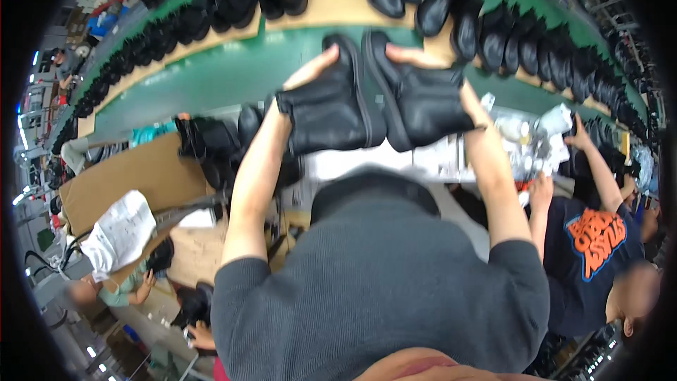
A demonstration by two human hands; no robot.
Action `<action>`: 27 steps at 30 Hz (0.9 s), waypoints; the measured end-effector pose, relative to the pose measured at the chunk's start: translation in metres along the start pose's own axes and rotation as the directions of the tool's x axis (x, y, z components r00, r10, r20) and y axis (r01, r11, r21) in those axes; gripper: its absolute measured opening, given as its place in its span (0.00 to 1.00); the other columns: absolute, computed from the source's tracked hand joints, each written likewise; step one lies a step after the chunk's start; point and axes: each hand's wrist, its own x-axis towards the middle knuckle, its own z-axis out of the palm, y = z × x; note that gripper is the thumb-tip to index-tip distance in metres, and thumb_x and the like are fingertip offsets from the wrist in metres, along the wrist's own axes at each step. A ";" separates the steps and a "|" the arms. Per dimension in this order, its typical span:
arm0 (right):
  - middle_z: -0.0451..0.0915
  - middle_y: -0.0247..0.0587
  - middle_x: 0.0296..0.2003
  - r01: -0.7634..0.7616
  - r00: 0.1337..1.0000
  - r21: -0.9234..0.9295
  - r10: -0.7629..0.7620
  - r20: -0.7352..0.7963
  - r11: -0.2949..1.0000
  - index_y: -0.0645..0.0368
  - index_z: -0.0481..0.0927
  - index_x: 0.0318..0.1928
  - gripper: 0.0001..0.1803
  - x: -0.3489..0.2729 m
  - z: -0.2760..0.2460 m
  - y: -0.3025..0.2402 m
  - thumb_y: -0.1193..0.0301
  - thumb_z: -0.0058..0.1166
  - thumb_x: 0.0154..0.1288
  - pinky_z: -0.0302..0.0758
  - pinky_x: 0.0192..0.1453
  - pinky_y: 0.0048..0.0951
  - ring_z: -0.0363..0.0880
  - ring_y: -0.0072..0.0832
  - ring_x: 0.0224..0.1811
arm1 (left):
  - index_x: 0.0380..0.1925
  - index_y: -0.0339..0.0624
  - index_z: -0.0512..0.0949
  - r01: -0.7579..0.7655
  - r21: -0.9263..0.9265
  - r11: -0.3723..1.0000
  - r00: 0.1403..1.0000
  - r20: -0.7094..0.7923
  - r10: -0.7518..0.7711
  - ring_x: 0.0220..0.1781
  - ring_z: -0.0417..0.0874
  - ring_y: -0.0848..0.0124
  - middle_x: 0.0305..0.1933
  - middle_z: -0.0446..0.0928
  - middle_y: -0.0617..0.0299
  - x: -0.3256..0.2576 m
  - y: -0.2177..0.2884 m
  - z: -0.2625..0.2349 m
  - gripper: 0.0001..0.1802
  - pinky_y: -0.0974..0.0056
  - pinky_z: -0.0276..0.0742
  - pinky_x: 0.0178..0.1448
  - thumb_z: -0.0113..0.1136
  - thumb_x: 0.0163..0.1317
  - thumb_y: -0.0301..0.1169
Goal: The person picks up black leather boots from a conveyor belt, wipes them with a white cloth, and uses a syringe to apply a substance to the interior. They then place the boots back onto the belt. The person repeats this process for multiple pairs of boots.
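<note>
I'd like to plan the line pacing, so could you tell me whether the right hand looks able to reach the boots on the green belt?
Probably not yet: the right hand already holds a black boot, though nothing blocks the boots on the green belt just beyond.

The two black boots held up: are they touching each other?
Cannot tell. In the head view, the left boot and right boot sit sole to sole, but blur hides whether they meet.

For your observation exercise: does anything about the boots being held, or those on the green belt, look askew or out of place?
Nothing stands out. The left hand and right hand each hold a black boot, the left boot and right boot, soles together. Other boots stand in rows along the green belt.
</note>
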 end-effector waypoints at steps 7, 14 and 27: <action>0.84 0.31 0.32 -0.214 0.977 0.009 0.214 -0.010 0.977 0.54 0.81 0.38 0.13 0.022 -0.021 -0.007 0.57 0.55 0.65 0.78 0.38 0.28 0.80 0.25 0.28 | 0.48 0.43 0.76 0.131 0.227 0.965 0.984 -0.144 -0.100 0.39 0.83 0.69 0.42 0.81 0.61 0.081 0.015 -0.063 0.19 0.64 0.80 0.47 0.51 0.66 0.43; 0.83 0.34 0.32 -0.163 0.986 0.093 0.160 0.047 0.982 0.57 0.81 0.38 0.14 0.035 -0.020 -0.007 0.58 0.59 0.63 0.77 0.39 0.26 0.80 0.26 0.30 | 0.58 0.38 0.70 -0.317 0.254 0.914 0.918 0.325 0.228 0.52 0.79 0.67 0.56 0.74 0.54 0.069 0.015 -0.103 0.20 0.63 0.75 0.58 0.49 0.67 0.30; 0.83 0.40 0.29 0.148 0.971 0.327 -0.199 0.130 0.934 0.61 0.80 0.35 0.22 0.042 -0.045 -0.004 0.52 0.56 0.62 0.77 0.30 0.26 0.80 0.29 0.26 | 0.43 0.35 0.79 -0.759 0.291 0.582 0.618 0.040 0.786 0.44 0.81 0.71 0.45 0.80 0.57 0.052 -0.011 -0.082 0.11 0.68 0.77 0.53 0.53 0.65 0.28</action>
